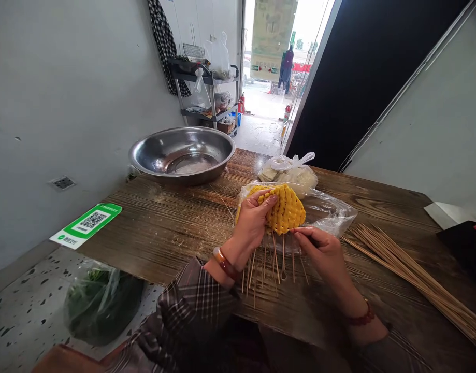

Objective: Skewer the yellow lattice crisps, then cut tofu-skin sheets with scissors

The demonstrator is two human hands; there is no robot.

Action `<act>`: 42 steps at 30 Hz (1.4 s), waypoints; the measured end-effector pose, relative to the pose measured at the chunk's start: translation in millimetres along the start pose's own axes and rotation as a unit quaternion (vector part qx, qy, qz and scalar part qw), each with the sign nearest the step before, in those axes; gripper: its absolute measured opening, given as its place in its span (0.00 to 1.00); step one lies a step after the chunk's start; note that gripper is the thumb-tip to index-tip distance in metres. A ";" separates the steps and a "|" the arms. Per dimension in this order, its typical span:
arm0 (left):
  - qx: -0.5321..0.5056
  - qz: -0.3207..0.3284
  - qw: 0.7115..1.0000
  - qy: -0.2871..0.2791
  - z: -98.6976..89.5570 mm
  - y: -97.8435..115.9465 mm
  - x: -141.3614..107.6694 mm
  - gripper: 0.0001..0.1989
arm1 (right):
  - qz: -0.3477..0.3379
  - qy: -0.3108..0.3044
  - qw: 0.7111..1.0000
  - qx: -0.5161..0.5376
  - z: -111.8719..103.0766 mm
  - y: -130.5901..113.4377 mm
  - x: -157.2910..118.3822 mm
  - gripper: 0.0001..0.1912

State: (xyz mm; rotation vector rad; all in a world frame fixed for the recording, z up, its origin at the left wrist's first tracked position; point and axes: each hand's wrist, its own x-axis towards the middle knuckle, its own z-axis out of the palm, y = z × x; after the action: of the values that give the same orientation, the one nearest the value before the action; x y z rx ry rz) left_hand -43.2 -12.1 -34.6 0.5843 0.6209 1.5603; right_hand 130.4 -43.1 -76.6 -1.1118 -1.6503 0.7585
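Note:
My left hand [254,220] grips a yellow food piece [286,210] with a bumpy lattice surface, its thumb across the front. At the piece's lower right edge, the thumb and fingers of my right hand [319,246] are pinched together on a thin bamboo skewer, mostly hidden by the fingertips. Below the piece, several skewers [275,259] fan out toward the table's near edge; where their upper ends go is hidden. More yellow food shows behind my left hand, on a clear plastic bag [333,212] spread over the table.
A large steel basin [183,173] stands at the back left of the wooden table [160,228]. Behind the food sits a tied bag [288,173] of pale pieces. A bundle of bamboo skewers [420,280] lies at right. A green payment card [88,224] rests on the left edge.

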 end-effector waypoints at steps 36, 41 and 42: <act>0.027 -0.020 0.999 0.001 2.5 -6.6 -3.0 0.17 | 0.035 0.006 0.999 0.022 2.5 -5.0 1.0 0.11; 0.038 0.001 0.999 -0.008 0.7 -1.1 1.1 0.18 | -0.012 -0.004 1.000 -0.007 -1.9 -5.7 3.5 0.08; 0.041 0.002 0.999 -0.014 0.5 -0.7 1.5 0.18 | -0.021 0.002 1.000 -0.011 -1.7 -5.0 3.7 0.08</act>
State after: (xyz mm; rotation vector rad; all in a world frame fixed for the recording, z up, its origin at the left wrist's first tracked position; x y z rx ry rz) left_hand -42.5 -10.6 -34.7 0.6694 0.6647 1.5340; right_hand 130.0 -41.7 -70.4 -1.0890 -1.6763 0.7119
